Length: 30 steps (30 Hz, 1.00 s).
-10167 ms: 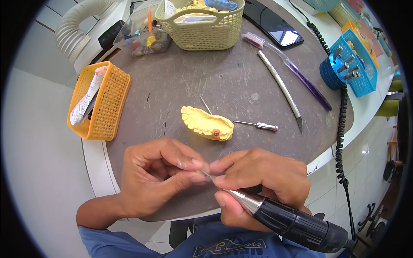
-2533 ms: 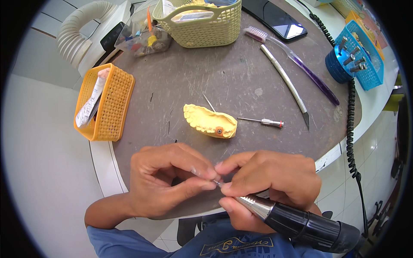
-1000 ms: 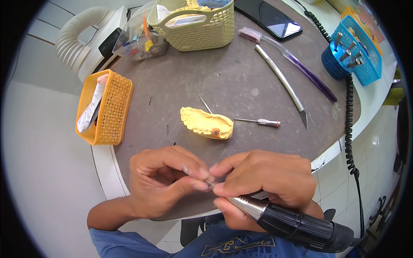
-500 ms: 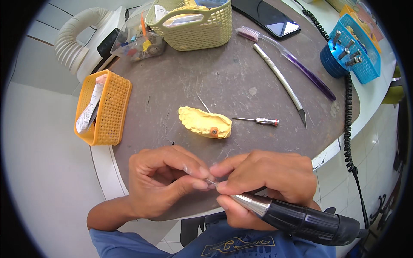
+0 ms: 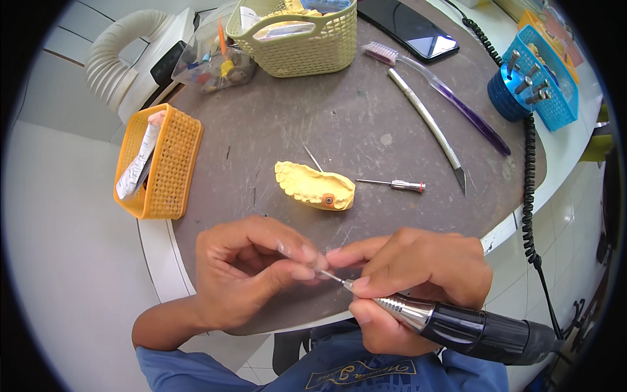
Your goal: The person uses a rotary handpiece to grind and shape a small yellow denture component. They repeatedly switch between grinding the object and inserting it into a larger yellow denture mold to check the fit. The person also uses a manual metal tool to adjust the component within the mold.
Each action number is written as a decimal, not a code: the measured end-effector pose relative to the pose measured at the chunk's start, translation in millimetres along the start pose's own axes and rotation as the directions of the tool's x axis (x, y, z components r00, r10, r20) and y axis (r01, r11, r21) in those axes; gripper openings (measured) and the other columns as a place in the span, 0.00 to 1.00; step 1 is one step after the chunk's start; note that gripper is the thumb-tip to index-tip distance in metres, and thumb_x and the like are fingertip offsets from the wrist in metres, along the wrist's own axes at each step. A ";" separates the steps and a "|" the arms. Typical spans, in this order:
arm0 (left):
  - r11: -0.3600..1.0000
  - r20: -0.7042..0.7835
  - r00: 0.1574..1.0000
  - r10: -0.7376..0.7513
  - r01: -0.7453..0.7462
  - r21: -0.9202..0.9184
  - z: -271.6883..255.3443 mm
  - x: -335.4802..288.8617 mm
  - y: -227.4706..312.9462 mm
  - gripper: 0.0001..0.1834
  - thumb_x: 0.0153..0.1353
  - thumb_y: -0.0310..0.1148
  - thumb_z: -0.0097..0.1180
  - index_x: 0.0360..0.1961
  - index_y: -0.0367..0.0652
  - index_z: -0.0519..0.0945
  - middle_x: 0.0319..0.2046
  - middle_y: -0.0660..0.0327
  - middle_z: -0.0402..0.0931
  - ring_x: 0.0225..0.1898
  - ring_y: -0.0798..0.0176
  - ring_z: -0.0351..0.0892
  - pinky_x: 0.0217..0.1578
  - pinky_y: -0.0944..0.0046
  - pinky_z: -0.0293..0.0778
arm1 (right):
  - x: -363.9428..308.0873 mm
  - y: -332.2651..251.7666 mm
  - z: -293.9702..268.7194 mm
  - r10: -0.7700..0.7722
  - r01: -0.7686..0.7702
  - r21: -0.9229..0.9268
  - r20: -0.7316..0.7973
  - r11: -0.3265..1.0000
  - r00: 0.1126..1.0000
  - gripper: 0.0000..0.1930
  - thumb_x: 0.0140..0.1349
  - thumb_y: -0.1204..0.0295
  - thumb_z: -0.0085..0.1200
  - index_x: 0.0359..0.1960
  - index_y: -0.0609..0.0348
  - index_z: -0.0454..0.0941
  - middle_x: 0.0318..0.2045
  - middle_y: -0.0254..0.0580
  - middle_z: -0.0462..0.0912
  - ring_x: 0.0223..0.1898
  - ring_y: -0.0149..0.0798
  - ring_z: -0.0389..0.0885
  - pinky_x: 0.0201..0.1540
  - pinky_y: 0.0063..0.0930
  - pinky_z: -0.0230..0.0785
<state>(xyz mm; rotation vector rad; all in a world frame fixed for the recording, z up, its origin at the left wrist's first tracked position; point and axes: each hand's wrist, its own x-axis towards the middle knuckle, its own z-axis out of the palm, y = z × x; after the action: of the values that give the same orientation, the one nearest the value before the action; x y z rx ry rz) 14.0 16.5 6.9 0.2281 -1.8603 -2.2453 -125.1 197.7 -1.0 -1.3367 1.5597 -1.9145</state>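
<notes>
My right hand [image 5: 424, 274] is wrapped round a black and silver rotary handpiece [image 5: 470, 330], whose thin metal bur [image 5: 332, 276] points left. At the bur's tip, the thumb and fingertips of my left hand [image 5: 255, 271] are pinched together. Whatever small piece they hold is hidden by the fingers. Beyond both hands lies a yellow dental cast [image 5: 307, 185] with a brown-ringed metal implant socket [image 5: 329, 200] at its right end. A pointed metal tool [image 5: 313, 158] sticks out behind the cast, and a small screwdriver [image 5: 392, 184] lies to its right.
A craft knife [image 5: 428, 121] and a purple toothbrush [image 5: 450, 101] lie at the right, near a phone [image 5: 408, 29]. An orange basket [image 5: 175, 163], a green basket [image 5: 307, 52] and a clear tub [image 5: 215, 68] stand left and back. A blue bur holder [image 5: 508, 95] sits beside a coiled black cord [image 5: 529, 189].
My right hand and the handpiece have shifted slightly right, away from my left fingertips, so more of the bur shows. The left hand stays pinched in nearly the same place.
</notes>
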 end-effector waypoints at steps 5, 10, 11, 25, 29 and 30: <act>1.000 -0.025 1.000 -0.004 0.004 0.005 -2.0 -2.5 -2.3 0.09 0.61 0.11 0.62 0.42 0.30 0.80 0.41 0.44 0.84 0.44 0.55 0.88 0.47 0.58 0.86 | 1.7 3.4 4.4 -0.004 0.004 -0.005 -0.011 1.000 1.000 0.09 0.52 0.81 0.70 0.32 0.67 0.82 0.26 0.46 0.85 0.28 0.40 0.87 0.48 0.51 0.86; 0.998 0.003 1.000 0.026 -0.026 0.061 -0.2 1.0 -0.2 0.09 0.60 0.11 0.64 0.41 0.30 0.81 0.40 0.45 0.84 0.43 0.57 0.87 0.47 0.59 0.86 | 1.4 2.4 3.6 0.000 0.000 -0.017 -0.025 1.000 1.000 0.09 0.50 0.81 0.70 0.32 0.65 0.83 0.26 0.46 0.85 0.28 0.40 0.88 0.45 0.46 0.86; 0.997 0.006 0.999 0.031 -0.032 0.066 -0.1 1.4 -0.1 0.09 0.59 0.11 0.64 0.41 0.30 0.82 0.40 0.45 0.84 0.43 0.57 0.87 0.46 0.60 0.86 | 1.2 2.8 3.8 -0.001 0.000 -0.015 -0.031 1.000 1.000 0.09 0.49 0.81 0.70 0.32 0.64 0.83 0.27 0.46 0.86 0.29 0.40 0.88 0.43 0.43 0.85; 0.996 0.006 1.000 -0.005 0.004 0.091 -1.4 -1.1 2.1 0.08 0.59 0.12 0.65 0.40 0.29 0.83 0.40 0.47 0.85 0.42 0.60 0.87 0.46 0.63 0.84 | 3.2 9.4 8.9 -0.050 0.049 -0.060 -0.009 0.997 0.999 0.13 0.45 0.82 0.71 0.34 0.62 0.84 0.31 0.46 0.87 0.35 0.44 0.90 0.37 0.29 0.82; 0.999 -0.003 0.999 -0.037 0.038 0.008 2.6 0.2 4.0 0.08 0.60 0.11 0.64 0.40 0.29 0.82 0.41 0.46 0.84 0.43 0.60 0.88 0.47 0.63 0.85 | 1.5 5.2 6.4 -0.019 0.018 -0.040 -0.017 0.999 1.000 0.13 0.45 0.83 0.71 0.34 0.62 0.84 0.32 0.47 0.87 0.34 0.44 0.90 0.37 0.29 0.82; 0.999 0.008 1.000 -0.028 0.027 0.022 1.3 -0.4 3.9 0.08 0.60 0.11 0.64 0.40 0.29 0.82 0.41 0.46 0.84 0.43 0.60 0.88 0.47 0.63 0.85 | 3.0 5.0 6.5 -0.017 0.016 -0.041 -0.009 0.999 1.000 0.13 0.45 0.83 0.71 0.34 0.62 0.84 0.32 0.47 0.87 0.34 0.44 0.90 0.37 0.28 0.82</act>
<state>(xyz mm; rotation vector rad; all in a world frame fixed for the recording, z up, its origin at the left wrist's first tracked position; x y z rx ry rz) 14.3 17.1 11.0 0.2496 -1.8980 -2.2485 -122.8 189.9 -4.4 -1.3628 1.6052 -1.9113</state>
